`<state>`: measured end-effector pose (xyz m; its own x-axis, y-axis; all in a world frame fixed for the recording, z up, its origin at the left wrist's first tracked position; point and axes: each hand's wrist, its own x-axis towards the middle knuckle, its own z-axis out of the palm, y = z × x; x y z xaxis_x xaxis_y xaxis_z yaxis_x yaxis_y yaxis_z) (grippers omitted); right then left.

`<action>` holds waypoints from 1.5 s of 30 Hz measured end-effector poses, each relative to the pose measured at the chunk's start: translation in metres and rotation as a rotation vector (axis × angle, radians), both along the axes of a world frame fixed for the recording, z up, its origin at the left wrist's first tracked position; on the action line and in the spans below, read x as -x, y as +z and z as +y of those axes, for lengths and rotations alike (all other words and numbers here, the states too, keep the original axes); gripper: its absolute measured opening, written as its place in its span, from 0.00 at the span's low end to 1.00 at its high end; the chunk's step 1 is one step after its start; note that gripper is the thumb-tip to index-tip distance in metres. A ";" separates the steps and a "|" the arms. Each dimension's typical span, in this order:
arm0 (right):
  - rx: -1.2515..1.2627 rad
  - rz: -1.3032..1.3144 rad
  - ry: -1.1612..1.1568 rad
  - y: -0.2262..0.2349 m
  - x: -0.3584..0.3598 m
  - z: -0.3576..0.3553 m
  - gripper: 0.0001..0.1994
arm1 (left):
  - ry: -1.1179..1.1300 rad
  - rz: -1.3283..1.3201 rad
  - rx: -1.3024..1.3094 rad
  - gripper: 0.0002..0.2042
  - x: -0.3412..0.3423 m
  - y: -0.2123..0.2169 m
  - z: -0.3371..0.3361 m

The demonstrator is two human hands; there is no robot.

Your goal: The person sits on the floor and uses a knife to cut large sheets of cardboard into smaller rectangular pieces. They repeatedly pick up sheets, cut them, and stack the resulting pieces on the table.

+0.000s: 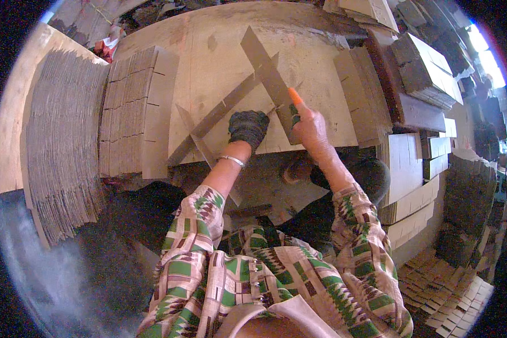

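Observation:
My right hand (311, 128), with an orange cover on one finger, grips the near end of a flat cardboard strip (267, 73) that slants up to the left. To its left, my left hand (248, 128) wears a dark glove and is closed. The thin edge of another cardboard strip shows between that fist and the right-hand strip; most of it is hidden. Beneath them a long slotted cardboard strip (214, 115) lies diagonally across the wooden board (315, 56). A shorter strip (194, 135) crosses it and reaches past the board's near edge.
Tall stacks of cardboard strips (65, 135) and slotted pieces (128, 112) stand at the left. Another stack (363, 93) sits on the board's right side, beside a dark brown ledge (403, 84). Bundled cardboard (405, 169) is piled farther right.

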<state>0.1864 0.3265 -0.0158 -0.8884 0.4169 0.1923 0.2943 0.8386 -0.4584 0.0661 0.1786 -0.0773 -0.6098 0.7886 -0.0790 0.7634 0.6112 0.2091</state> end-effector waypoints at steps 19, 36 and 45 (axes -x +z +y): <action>-0.030 0.015 0.089 -0.015 0.004 -0.010 0.33 | 0.437 -0.172 -0.028 0.15 0.072 0.035 -0.009; -0.102 -0.314 0.105 0.004 0.023 -0.018 0.36 | 0.487 -0.139 0.000 0.15 0.077 0.015 -0.009; -0.086 -0.232 0.001 -0.009 0.011 0.010 0.38 | 0.370 -0.093 -0.233 0.22 0.069 0.011 -0.030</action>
<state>0.1749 0.3363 -0.0249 -0.9133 0.4069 0.0176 0.3827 0.8720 -0.3052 -0.0024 0.1483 -0.0663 -0.8527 0.5223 0.0070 0.4738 0.7679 0.4311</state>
